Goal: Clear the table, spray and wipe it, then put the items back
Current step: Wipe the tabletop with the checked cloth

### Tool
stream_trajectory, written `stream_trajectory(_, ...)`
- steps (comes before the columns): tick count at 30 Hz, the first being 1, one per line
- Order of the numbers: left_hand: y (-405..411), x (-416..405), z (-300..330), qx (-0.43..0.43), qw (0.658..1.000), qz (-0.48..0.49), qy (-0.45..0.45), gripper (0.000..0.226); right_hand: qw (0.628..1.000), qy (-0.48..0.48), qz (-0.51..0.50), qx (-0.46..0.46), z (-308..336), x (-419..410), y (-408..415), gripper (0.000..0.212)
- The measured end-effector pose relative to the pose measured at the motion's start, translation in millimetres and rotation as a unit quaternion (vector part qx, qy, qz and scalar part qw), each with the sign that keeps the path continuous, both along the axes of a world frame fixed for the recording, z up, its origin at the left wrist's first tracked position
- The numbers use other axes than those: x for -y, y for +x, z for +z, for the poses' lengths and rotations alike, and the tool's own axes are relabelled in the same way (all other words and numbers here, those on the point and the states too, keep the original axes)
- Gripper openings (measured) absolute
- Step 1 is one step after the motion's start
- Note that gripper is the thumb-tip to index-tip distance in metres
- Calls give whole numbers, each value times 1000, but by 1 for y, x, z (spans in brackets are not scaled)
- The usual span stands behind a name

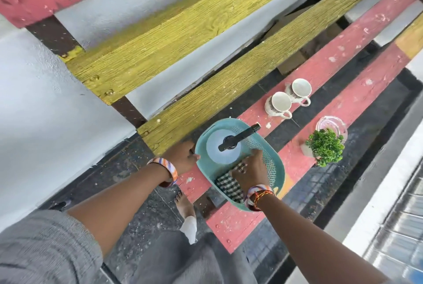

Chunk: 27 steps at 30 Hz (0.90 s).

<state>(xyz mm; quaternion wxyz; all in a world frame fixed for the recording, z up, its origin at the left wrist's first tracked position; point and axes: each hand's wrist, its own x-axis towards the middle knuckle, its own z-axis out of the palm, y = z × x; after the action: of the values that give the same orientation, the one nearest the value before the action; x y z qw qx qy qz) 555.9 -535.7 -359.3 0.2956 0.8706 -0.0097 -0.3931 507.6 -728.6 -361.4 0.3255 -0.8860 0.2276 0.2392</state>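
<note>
the table (325, 73), a bench of red and yellow planks with gaps between them, held a teal basket (278, 162) at its near end, with two cups (288, 100), a glass dish (332, 123) and a small plant (325, 147) farther right. the risk i judged was the basket tipping off its plank, or the spray bottle (238, 140) in it falling, if it were lifted unevenly. the left hand (183, 156) gripped the basket's left rim, while the right hand (250, 170) reached inside with fingers spread, resting on the checked cloth (227, 183).
</note>
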Motion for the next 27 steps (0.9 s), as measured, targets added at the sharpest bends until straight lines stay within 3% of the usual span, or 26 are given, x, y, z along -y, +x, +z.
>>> stream_trajectory(2,-5,0,-2,-4,1000,18,-15,27,980,-73,135,-127,-4,2,-8,41)
stream_trajectory(4,-10,-1,-5,-7,999,39,-26,20,946,-138,236,-177,-9,-5,-11,37)
stream_trajectory(10,-29,-10,-9,-3,999,37,-25,35,897,-238,351,-123,-16,-17,-8,23)
stream_trajectory(13,-40,-18,-8,1,999,49,-24,35,913,-221,323,-117,-15,-9,-7,24)
stream_trajectory(19,-61,-20,11,22,998,66,-3,28,975,-73,204,-51,3,13,-5,27)
stream_trajectory(23,-81,-4,25,57,996,64,-13,27,992,17,128,0,29,31,-7,25)
stream_trajectory(27,-105,21,45,57,997,27,-50,37,984,146,70,72,70,43,-21,32)
